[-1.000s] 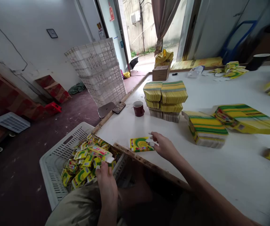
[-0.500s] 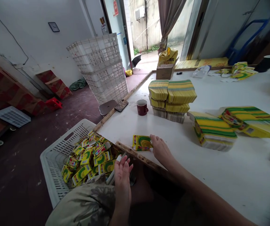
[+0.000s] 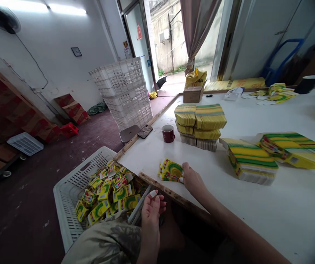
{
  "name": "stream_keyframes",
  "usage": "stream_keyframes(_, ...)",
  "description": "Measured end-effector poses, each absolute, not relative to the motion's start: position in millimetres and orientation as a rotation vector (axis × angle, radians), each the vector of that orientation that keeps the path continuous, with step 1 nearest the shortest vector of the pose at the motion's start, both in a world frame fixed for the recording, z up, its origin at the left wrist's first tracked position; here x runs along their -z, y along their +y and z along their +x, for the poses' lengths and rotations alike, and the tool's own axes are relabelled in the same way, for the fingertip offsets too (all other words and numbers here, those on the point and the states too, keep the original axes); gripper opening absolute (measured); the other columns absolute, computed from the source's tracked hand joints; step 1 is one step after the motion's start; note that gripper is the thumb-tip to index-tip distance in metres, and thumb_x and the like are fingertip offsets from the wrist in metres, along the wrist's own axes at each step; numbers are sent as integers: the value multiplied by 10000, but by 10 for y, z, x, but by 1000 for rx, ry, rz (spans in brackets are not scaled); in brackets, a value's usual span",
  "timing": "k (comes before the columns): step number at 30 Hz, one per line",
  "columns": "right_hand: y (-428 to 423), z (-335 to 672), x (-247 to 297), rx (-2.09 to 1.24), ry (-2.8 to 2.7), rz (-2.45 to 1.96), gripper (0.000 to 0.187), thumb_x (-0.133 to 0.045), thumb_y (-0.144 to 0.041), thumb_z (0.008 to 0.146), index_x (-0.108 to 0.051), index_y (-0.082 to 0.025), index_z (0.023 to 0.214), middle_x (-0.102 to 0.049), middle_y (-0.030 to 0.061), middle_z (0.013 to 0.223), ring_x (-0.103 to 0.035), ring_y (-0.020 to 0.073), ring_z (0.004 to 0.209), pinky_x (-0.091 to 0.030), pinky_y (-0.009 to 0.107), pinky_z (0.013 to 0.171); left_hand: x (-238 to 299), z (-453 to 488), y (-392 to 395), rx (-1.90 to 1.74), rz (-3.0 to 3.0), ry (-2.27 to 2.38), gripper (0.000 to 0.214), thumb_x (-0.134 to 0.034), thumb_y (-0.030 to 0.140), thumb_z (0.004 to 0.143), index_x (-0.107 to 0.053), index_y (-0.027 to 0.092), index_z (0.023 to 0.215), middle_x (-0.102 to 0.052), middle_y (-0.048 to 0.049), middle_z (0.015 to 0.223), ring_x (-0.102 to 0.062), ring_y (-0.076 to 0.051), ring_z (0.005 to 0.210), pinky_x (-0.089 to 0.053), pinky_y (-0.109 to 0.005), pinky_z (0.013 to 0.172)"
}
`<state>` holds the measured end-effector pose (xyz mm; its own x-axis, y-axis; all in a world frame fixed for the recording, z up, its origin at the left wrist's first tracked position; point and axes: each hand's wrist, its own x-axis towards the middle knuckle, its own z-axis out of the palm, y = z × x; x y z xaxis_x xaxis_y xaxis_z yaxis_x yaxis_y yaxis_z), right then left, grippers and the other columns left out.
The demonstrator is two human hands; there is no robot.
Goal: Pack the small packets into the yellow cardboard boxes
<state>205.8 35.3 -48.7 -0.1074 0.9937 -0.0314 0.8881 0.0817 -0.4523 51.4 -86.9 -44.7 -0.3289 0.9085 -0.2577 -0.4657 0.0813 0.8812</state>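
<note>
My right hand (image 3: pixel 195 179) rests near the front edge of the white table, its fingers closed on the right end of some small yellow-and-green cartons (image 3: pixel 174 169). At least two of them overlap there, one slightly tilted over the other. My left hand (image 3: pixel 152 209) is in front of the wooden table edge, palm turned partly up, fingers loosely curled and apart, with nothing seen in it. A white cover sits on one of its fingertips. Beside it, a white plastic basket (image 3: pixel 61 200) holds a heap of similar yellow cartons (image 3: pixel 105 189).
On the table stand a dark red mug (image 3: pixel 168 134), a phone (image 3: pixel 145 131), stacked bundles of flat cartons (image 3: pixel 211 116) and further carton rows (image 3: pixel 252 161) to the right. A cardboard box (image 3: pixel 192 95) stands farther back. Stacked white crates (image 3: pixel 127 91) rise from the floor.
The cartons in my right hand have tilted and spread apart from lying flat together. My left hand has curled slightly. The whole view has shifted a little downward and to the right.
</note>
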Motion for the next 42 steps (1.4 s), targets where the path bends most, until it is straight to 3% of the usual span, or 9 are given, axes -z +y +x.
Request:
stream_keyframes(5, 391, 2075, 509, -630, -2005, -1867, 298, -452, 30, 762, -449, -99, 1030, -642, 192, 974, -641, 268, 816, -292, 301, 620, 457, 540, -855, -1484, 544, 1216, 460, -786, 403, 701, -618, 137, 1038, -686, -50, 858, -627, -108, 704, -507, -199, 655)
stream_keyframes(10, 385, 2184, 423, -797, -1870, -1747, 332, -554, -105, 765, -394, -151, 1052, -623, 43, 761, -601, 212, 704, -335, 271, 598, 499, 526, -822, -1461, 538, 1211, 467, -787, 427, 695, -627, 141, 1027, -687, -61, 865, -629, -116, 703, -511, -204, 638)
stream_keyframes(16, -151, 1985, 204, -1231, -1830, -1145, 378, -555, -71, 671, -388, -239, 966, -525, -73, 697, -498, 117, 597, -367, 218, 539, 411, 624, -678, -1731, 413, 902, 606, -776, 543, 647, -614, 213, 1129, -631, -96, 1200, -577, -236, 1133, -522, -300, 896)
stream_keyframes(21, -563, 1760, 135, -1561, -1514, -903, 427, -576, -100, 706, -411, -226, 1080, -550, -33, 822, -507, 123, 692, -416, 254, 621, 190, 667, -594, -1854, 311, 777, 500, -658, 598, 725, -660, 189, 1013, -668, -71, 900, -638, -229, 890, -550, -362, 815)
stream_keyframes(26, -663, 1721, 75, -1762, -1423, -794, 432, -658, -146, 674, -480, -208, 1063, -504, -39, 815, -448, 116, 724, -376, 252, 646, 157, 655, -579, -1973, 309, 764, 513, -689, 637, 655, -618, 168, 849, -532, 1, 705, -539, -131, 660, -525, -250, 665)
stream_keyframes(33, -601, 1742, 198, -1481, -1571, -1007, 337, -654, -177, 691, -524, -201, 1001, -490, -58, 719, -421, 115, 644, -337, 241, 576, 334, 676, -661, -1890, 332, 906, 607, -734, 715, 541, -625, 201, 844, -591, 11, 731, -564, -131, 663, -519, -231, 644)
stream_keyframes(37, -504, 1892, 142, -1250, -1604, -1024, 103, -555, -144, 777, -592, -195, 858, -613, -12, 769, -535, 142, 706, -420, 255, 651, 338, 583, -723, -1839, 456, 1072, 437, -840, 463, 588, -669, 204, 895, -682, -1, 795, -636, -150, 749, -532, -242, 718)
stream_keyframes(39, -441, 2008, 96, -1121, -1686, -1025, 188, -493, -92, 792, -631, -206, 851, -654, 4, 796, -579, 155, 735, -445, 266, 677, 319, 482, -743, -1824, 500, 1162, 334, -820, 357, 654, -669, 210, 913, -695, 14, 785, -650, -135, 755, -524, -221, 722)
stream_keyframes(42, -366, 2186, 44, -724, -1866, -1109, 356, -422, -27, 802, -674, -233, 945, -686, 48, 905, -584, 203, 848, -453, 331, 761, 235, 292, -776, -1810, 783, 1222, 421, -729, 476, 733, -634, 212, 1047, -708, -43, 974, -657, -184, 929, -521, -277, 827)
